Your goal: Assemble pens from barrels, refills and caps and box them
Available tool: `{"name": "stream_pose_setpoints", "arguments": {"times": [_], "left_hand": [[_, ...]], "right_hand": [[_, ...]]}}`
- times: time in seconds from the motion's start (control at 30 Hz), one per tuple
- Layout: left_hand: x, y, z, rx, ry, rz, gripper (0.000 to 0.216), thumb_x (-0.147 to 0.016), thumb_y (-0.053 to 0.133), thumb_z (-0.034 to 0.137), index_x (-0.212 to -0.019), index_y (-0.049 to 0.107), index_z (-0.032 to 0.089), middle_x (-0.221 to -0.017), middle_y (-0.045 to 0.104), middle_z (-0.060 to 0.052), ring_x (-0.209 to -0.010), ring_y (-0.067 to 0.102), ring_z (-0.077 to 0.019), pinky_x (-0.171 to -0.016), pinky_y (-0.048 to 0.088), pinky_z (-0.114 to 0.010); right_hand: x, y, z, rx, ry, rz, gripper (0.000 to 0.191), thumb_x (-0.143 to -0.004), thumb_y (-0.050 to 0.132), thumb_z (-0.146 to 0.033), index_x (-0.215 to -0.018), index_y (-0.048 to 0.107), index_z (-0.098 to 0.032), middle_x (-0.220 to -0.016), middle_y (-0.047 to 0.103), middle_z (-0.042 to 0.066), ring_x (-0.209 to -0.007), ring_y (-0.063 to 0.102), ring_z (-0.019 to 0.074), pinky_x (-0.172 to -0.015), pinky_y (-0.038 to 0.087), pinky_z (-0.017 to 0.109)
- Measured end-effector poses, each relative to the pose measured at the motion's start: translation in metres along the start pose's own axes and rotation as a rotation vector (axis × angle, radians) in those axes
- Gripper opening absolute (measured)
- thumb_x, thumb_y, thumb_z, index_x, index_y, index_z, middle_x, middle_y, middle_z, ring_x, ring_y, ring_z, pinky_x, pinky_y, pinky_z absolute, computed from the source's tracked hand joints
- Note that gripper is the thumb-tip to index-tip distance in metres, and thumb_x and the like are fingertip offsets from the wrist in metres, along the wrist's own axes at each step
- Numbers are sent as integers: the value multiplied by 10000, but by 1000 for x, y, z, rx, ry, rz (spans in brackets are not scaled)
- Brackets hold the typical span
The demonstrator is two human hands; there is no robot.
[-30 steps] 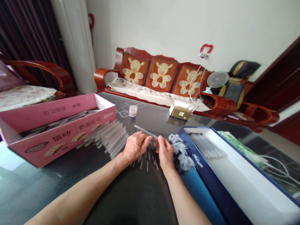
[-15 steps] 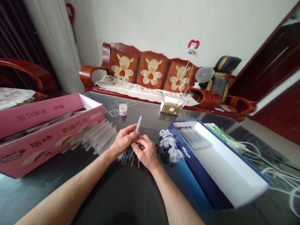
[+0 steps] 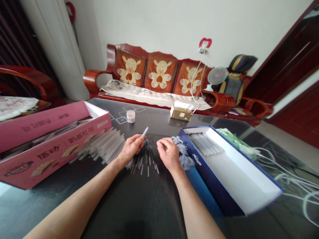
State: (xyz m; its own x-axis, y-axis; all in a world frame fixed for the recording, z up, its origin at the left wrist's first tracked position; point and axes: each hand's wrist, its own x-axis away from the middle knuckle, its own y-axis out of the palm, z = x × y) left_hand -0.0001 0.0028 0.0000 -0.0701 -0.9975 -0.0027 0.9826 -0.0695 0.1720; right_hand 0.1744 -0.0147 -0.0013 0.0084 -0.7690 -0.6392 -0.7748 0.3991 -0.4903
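Note:
My left hand [image 3: 131, 146] is closed round a clear pen barrel [image 3: 145, 131] that points up and away. Just below it a bunch of dark refills [image 3: 145, 158] lies fanned on the black table [image 3: 139, 205]. My right hand [image 3: 168, 153] is curled, fingertips pinched together over a heap of small white caps [image 3: 183, 156]; what it pinches is too small to make out. A row of clear barrels [image 3: 104, 145] lies left of my left hand.
A pink carton [image 3: 52, 139] stands at the left. An open blue box [image 3: 231, 172] with finished pens [image 3: 204, 143] sits at the right, cables beyond it. A small jar [image 3: 130, 116] and a brown box [image 3: 179, 113] stand farther back. A wooden sofa lines the wall.
My right hand has left the barrel and moved right to the white caps. The barrel in my left hand has tilted lower. The camera has turned slightly.

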Motion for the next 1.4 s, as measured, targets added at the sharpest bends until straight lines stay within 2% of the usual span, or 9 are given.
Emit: {"name": "stream_pose_setpoints", "arguments": {"times": [0.1, 0.27, 0.37, 0.53, 0.93, 1.07, 1.13, 1.27, 1.4], "left_hand": [[0, -1, -3, -10, 19, -31, 367, -747, 607, 512, -815, 606, 152, -498, 390, 74, -388, 280, -35, -350, 180, -158], [-2, -4, -10, -2, 14, -59, 395, -740, 615, 536, -843, 626, 155, -495, 394, 72, -386, 284, -37, -348, 175, -159], [-2, -3, -11, -22, 4, -78, 405, -735, 615, 540, -845, 634, 151, -491, 402, 70, -381, 289, -38, -350, 178, -165], [0, -2, -9, -51, 16, -89, 422, -745, 603, 547, -853, 641, 141, -495, 416, 65, -384, 288, -33, -365, 170, -172], [5, 3, -2, -89, 39, -92, 460, -714, 596, 580, -807, 636, 132, -475, 391, 75, -395, 253, -38, -400, 180, -198], [5, 3, -2, -121, 57, -107, 439, -745, 570, 563, -812, 633, 134, -495, 412, 67, -404, 279, -46, -407, 204, -200], [4, 2, -4, -157, 75, -132, 423, -768, 549, 553, -799, 636, 140, -514, 434, 55, -418, 315, -55, -413, 226, -200], [3, 0, -11, -261, 141, -198, 399, -812, 518, 518, -763, 652, 145, -533, 474, 33, -458, 372, -75, -444, 279, -201], [6, 0, -14, -328, 258, -253, 375, -822, 534, 463, -979, 690, 160, -550, 525, 28, -499, 440, -101, -517, 352, -212]], "right_hand": [[-7, -25, 22, 144, 58, -56, 130, -790, 566, -180, -798, 693, -201, -856, 654, 51, -798, 617, 170, -774, 485, 291], [-9, -57, 40, 412, -30, -435, 215, -749, 571, -82, -834, 717, -215, -921, 656, 51, -876, 601, 183, -829, 451, 309], [-7, -65, 38, 576, -101, -587, 236, -759, 584, -92, -874, 721, -245, -951, 630, 47, -916, 569, 194, -808, 418, 318], [-9, -66, 34, 687, -186, -645, 187, -804, 600, -156, -892, 716, -273, -939, 602, 42, -920, 529, 197, -779, 361, 326], [-16, -65, 33, 653, -286, -707, 124, -807, 622, -182, -855, 710, -255, -902, 606, 44, -886, 527, 193, -804, 355, 346], [-22, -66, 29, 379, -187, -544, 140, -793, 599, -167, -870, 699, -228, -973, 639, 55, -913, 565, 194, -843, 397, 353], [-21, -57, 25, 101, 5, -344, 143, -801, 588, -222, -908, 684, -221, -950, 665, 50, -877, 596, 181, -834, 434, 340], [-9, -15, 14, -606, 556, 79, 266, -748, 660, -392, -933, 636, -202, -890, 703, 35, -763, 644, 155, -693, 500, 285], [2, 21, 9, -1035, 816, 242, 354, -646, 759, -345, -939, 608, -216, -856, 711, 8, -714, 664, 129, -633, 515, 249]]}}
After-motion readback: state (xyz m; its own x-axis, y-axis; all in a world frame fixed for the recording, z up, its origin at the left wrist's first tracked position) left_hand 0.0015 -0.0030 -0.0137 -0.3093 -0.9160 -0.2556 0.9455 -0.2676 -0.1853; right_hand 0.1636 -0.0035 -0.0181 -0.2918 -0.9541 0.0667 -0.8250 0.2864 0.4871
